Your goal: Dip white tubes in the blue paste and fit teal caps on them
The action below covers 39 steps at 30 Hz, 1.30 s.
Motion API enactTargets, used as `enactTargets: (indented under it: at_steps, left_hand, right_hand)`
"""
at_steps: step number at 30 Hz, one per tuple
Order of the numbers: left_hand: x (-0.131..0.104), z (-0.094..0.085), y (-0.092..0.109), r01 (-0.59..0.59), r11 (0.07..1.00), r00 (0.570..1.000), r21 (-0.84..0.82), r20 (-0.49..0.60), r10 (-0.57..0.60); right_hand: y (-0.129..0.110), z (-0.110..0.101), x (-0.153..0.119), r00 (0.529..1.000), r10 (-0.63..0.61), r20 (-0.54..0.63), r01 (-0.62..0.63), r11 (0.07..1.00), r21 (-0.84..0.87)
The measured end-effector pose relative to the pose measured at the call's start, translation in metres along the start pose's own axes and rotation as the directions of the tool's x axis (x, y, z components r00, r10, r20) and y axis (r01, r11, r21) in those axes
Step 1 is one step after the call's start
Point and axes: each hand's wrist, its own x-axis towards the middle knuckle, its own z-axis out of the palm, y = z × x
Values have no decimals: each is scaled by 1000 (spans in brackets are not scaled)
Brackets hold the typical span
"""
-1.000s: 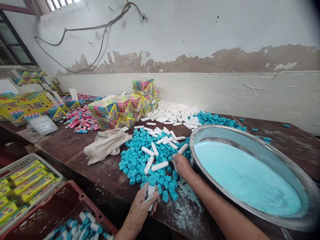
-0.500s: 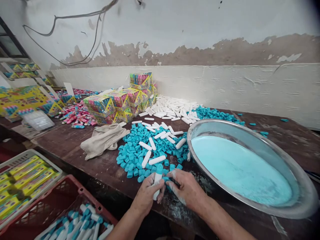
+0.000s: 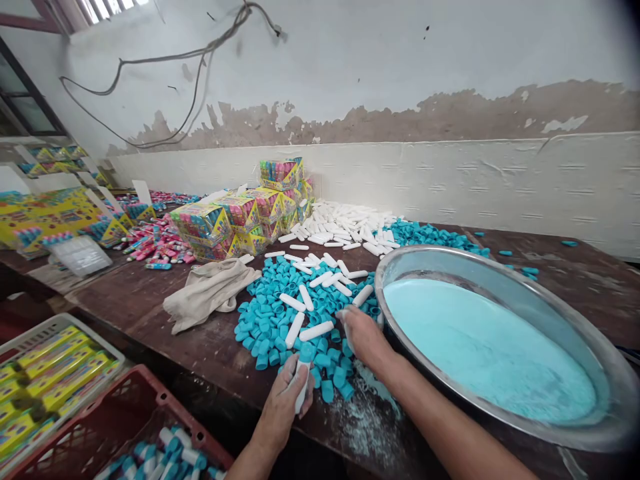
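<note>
My left hand grips a white plastic tube with a blue cap on its top end, held upright at the table's near edge. My right hand rests on the heap of blue caps beside the metal basin, its fingers reaching among loose white tubes. I cannot see whether the right hand holds anything. Blue powder fills the basin.
A beige cloth lies left of the caps. Wrapped colourful packs and a larger pile of white tubes sit further back. A red crate of capped tubes and a white crate of yellow boxes stand at lower left.
My right hand left the tube in my left hand and moved up to the cap heap beside the basin. My left hand stayed near the table edge with the capped tube.
</note>
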Motion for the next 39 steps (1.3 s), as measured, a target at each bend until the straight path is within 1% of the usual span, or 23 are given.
enactTargets:
  at_steps: [3,5,7,11,14,16,18,20,24,27,30,33,36,38,39]
  left_hand:
    - [1,-2,-5,5,1000,999,10,-47,-4]
    - [1,-3,-5,4,1000,998,16,-60,-3]
    - [2,-3,-5,2,1000,999,23,-46,-1]
    - [3,-2,-1,-1,1000,999,31,-34,2]
    - [2,0,2,-17,1000,1000,24,-15,17]
    - [1,0,3,-30,999,1000,13,6,30]
    - [-1,1,4,-39,999,999,6,8,39]
    - [-3,0,5,-46,999,999,5,9,46]
    - [-8,-2,4,-62,998,998,7,22,61]
    - [-11,-2,3,-59,998,998,16,18,59]
    - [-13,-2,3,-62,998,998,28,20,62]
    - [-15,-3,3,-73,997,997,28,41,72]
    - [-16,-4,2,-67,997,996,25,54,65]
    - [-16,-4,2,-62,998,996,28,65,61]
    - [-16,-4,2,-61,998,995,28,82,59]
  right_hand:
    - [5,9,29,998,63,-24,-65,992,-108]
    - [7,14,35,999,49,-9,-50,991,-125]
    - [10,17,28,1000,8,30,-5,994,-109]
    - [19,13,-8,993,-69,95,69,998,6]
    - [26,6,-32,998,-39,58,32,994,105]
    - [29,2,-40,999,40,-2,-39,987,155]
    - [29,-1,-41,992,115,-41,-106,978,177]
    - [27,-4,-39,990,139,-33,-132,977,167]
    - [16,-11,-34,994,89,66,-94,992,86]
    - [7,-10,-33,988,74,132,-74,997,-1]
    - [-1,-5,-36,985,62,163,-49,996,-80]
    - [-6,2,-41,984,53,168,-32,992,-122]
    - [-7,3,-47,986,18,163,2,992,-122]
    - [-6,0,-51,989,7,151,4,997,-73]
    - [-6,-1,-53,990,22,137,-19,1000,-21]
